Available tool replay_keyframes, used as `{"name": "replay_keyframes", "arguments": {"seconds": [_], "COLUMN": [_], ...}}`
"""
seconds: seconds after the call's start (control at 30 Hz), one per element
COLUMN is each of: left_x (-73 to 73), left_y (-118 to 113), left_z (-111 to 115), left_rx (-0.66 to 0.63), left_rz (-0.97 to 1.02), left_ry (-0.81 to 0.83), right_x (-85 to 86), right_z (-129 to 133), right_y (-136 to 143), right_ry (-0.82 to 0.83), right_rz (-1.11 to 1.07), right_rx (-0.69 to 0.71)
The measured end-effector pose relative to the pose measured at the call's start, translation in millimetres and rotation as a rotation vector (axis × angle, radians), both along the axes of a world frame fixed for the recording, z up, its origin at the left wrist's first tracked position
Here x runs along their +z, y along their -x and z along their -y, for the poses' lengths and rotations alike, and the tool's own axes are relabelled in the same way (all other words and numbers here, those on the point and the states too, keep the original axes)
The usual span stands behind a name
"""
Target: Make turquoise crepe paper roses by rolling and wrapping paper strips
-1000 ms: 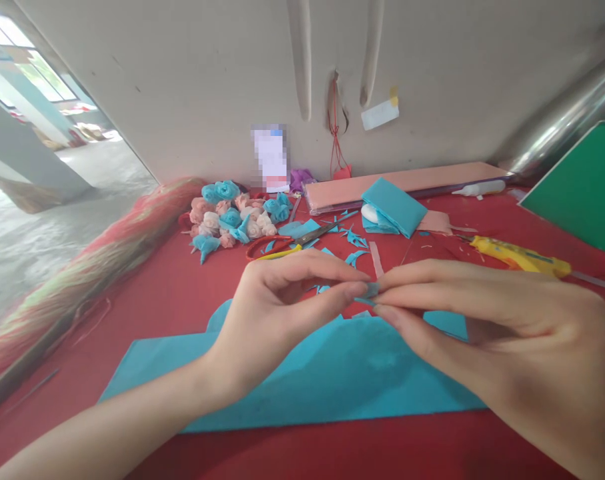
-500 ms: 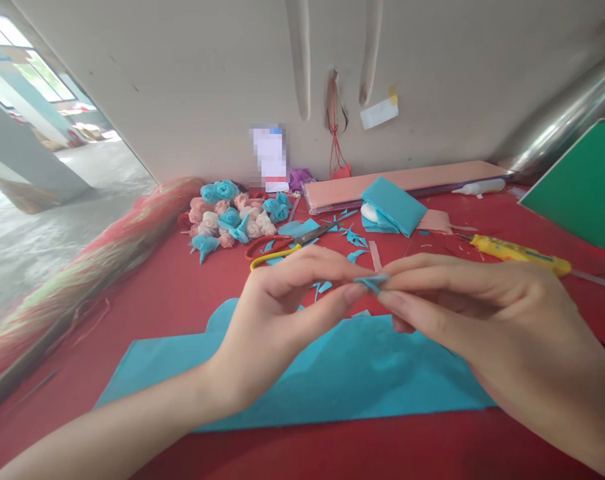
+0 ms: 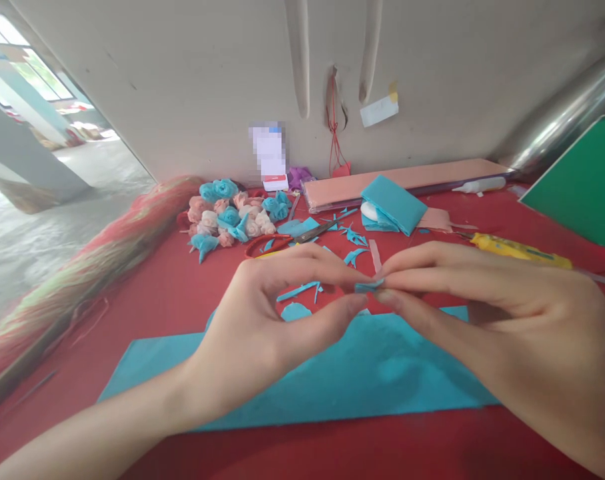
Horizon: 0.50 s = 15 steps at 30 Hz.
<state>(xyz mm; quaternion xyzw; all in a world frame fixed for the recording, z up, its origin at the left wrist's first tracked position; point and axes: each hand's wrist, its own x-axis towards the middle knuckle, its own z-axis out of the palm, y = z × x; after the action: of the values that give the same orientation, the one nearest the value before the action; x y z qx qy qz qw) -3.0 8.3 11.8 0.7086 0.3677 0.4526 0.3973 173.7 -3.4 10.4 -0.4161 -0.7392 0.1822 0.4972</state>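
A small folded piece of blue crepe paper is pinched between my two hands, above the middle of the table. My left hand grips its left end between thumb and fingers. On the right end, the thumb and fingertips of my right hand press together. Below them a long blue crepe paper sheet lies flat. Blue paper scraps are strewn just beyond it. Red-and-yellow-handled scissors lie behind my left hand, their handles partly covered by it.
Blue, pink and white paper roses are heaped at the back left. Folded blue paper, a pink paper pack, a yellow glue gun and a white bottle lie toward the back right. A fibre bundle runs along the left edge.
The blue paper piece has turned and looks flatter and more folded between my fingertips. My hands have shifted slightly, and more of the scissors' yellow handle is covered.
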Motion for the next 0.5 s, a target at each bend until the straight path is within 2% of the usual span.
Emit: {"name": "replay_keyframes", "arguments": {"seconds": [0.23, 0.5], "left_x": [0.1, -0.2], "left_y": [-2.9, -1.1], "left_z": [0.2, 1.9], "left_rx": [0.049, 0.058], "left_rz": [-0.019, 0.01], "left_ry": [-0.026, -0.003], "right_x": [-4.5, -3.0], "right_z": [0.1, 3.1], "right_y": [-1.7, -1.3], "right_ry": [-0.093, 0.027], "right_rz": [0.043, 0.102], "right_rx": [-0.033, -0.088]}}
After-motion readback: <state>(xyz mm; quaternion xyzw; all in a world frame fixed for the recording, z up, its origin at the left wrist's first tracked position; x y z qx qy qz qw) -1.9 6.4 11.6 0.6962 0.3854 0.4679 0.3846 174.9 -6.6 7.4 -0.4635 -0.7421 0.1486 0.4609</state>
